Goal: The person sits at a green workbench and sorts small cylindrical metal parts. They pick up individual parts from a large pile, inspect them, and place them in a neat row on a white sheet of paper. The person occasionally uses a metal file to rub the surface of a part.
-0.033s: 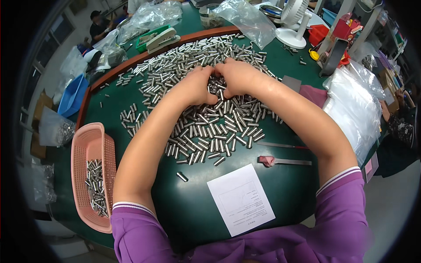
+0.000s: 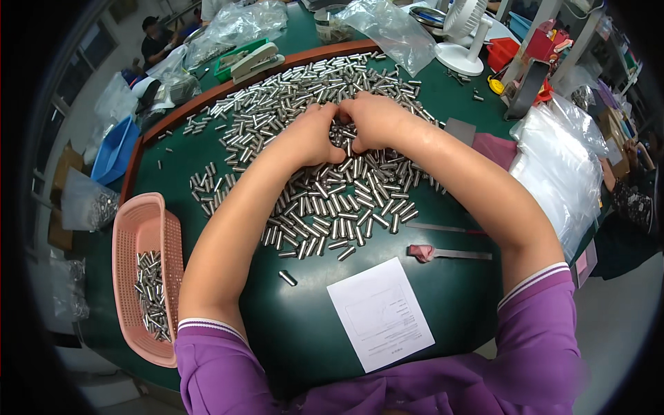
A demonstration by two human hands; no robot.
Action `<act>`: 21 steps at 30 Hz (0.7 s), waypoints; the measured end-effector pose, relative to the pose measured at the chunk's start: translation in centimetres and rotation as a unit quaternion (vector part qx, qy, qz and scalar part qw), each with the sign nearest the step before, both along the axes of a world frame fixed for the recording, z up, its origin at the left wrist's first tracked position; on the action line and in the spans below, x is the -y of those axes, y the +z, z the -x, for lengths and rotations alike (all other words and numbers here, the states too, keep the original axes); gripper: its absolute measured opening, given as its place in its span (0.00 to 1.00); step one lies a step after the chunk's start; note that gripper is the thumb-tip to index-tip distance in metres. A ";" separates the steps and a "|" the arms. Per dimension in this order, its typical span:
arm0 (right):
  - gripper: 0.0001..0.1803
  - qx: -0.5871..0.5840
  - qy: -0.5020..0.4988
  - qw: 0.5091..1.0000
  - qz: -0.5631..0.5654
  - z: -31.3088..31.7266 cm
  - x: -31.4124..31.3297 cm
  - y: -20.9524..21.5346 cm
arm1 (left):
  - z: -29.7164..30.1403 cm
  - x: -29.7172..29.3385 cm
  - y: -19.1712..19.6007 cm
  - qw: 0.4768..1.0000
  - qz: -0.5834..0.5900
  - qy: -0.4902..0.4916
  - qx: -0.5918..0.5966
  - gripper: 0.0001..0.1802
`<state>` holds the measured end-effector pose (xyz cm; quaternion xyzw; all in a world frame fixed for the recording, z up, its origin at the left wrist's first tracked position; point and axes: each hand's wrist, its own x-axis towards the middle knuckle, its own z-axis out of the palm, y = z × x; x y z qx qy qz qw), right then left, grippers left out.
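Metal pins [image 2: 339,138] lie at mixed angles between the loosely curled left hand [image 2: 317,135] and right hand [image 2: 371,123]. Whether either grips any is hidden.

hands [image 2: 319,135]: 2 | metal pins [image 2: 335,206]: too many to count | pink basket, left [image 2: 142,225]: 1 | white fan, far right [image 2: 460,61]: 1 | printed sheet, near [image 2: 380,315]: 1

Smooth, glossy metal is seen in the cylinders [image 2: 337,205], a soft sheen on the green tabletop [image 2: 290,325]. Perforated plastic is shown by the pink basket [image 2: 147,225], matt paper by the sheet [image 2: 380,315], shiny film by the clear bags [image 2: 553,162].
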<state>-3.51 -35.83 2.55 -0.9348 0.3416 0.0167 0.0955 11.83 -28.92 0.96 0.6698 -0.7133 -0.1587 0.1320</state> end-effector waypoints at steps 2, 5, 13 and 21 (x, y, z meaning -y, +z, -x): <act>0.26 0.054 0.012 0.998 0.008 0.1 -0.1 -0.6 | 0.2 0.0 -1.3 0.998 0.044 0.017 -0.032 0.31; 0.23 0.098 0.004 0.995 -0.008 0.4 -0.6 -0.6 | 0.0 -0.3 -1.7 0.993 0.082 0.030 -0.076 0.27; 0.18 0.231 -0.021 0.970 -0.073 2.3 -3.6 -0.8 | 1.7 -3.6 -0.6 0.980 0.084 0.081 -0.163 0.20; 0.17 0.316 0.079 0.946 0.010 5.6 -9.5 -2.9 | 5.8 -10.4 -2.2 0.966 0.185 0.088 -0.160 0.20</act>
